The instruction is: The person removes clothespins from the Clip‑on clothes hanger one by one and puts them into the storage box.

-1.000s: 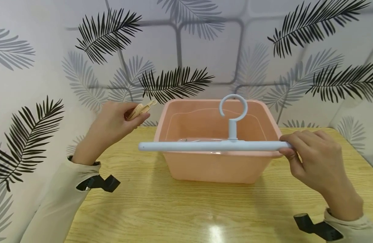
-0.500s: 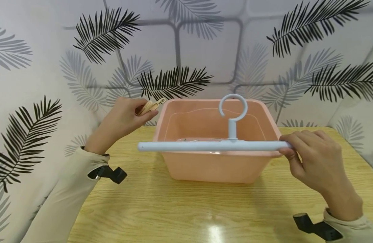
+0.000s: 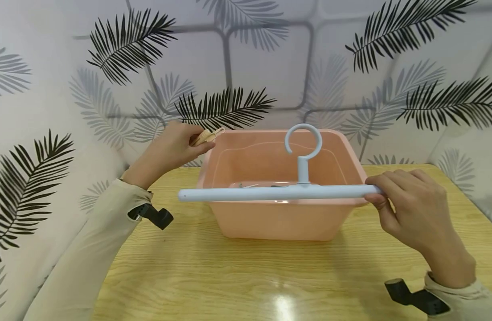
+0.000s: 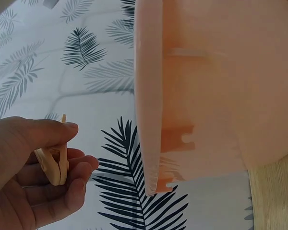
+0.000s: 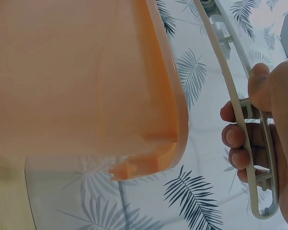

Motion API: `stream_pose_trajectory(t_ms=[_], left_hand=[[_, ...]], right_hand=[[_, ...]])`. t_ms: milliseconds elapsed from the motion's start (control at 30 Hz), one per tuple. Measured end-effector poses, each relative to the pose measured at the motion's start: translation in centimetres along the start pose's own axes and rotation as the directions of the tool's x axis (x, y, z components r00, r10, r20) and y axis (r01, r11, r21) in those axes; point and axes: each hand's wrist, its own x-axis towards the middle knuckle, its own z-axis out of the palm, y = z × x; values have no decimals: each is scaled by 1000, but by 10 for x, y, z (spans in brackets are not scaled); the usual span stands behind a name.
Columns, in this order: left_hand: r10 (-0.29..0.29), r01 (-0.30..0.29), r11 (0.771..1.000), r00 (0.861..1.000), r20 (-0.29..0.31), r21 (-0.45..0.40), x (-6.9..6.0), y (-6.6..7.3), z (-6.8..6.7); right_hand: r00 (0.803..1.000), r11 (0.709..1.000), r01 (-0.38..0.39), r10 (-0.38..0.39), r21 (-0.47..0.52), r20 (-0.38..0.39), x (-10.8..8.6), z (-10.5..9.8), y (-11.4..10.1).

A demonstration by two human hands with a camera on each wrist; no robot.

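Note:
A pale blue plastic hanger (image 3: 266,193) spans the front of the peach basin (image 3: 276,220), its round hook pointing up. The right hand (image 3: 412,207) grips the hanger's right end; in the right wrist view its fingers (image 5: 234,136) curl round the frame. Near the basin's back left corner, the left hand (image 3: 174,145) pinches a cream clothespin (image 3: 206,136) between thumb and fingers. In the left wrist view the clothespin (image 4: 55,165) lies across the curled fingers, apart from the basin rim. The hanger's left end hangs unsupported.
The basin stands on a wood-grain table (image 3: 238,285) against a leaf-patterned wall (image 3: 266,67). Small items (image 3: 252,185) lie inside the basin, mostly hidden behind the hanger and too small to identify.
The left hand has moved right and slightly up with the clothespin, towards the basin's back left corner. The right hand and hanger have hardly moved; the view has shifted slightly.

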Motion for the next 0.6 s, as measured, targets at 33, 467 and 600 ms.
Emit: stream_pose_trajectory(t_ms=[33,467,600], left_hand=[[6,-6,1000,1000,5,-5,3,0,1],[50,-52,998,997,53,29,40,0,10],[51,-53,998,997,61,36,50,0,11]], right_hand=[[1000,1000,-2,2,0,2,0,0,0],[1000,1000,-13,13,-1,8,-2,-2,1],[1000,1000,-14,14,3,9,-2,-3,1]])
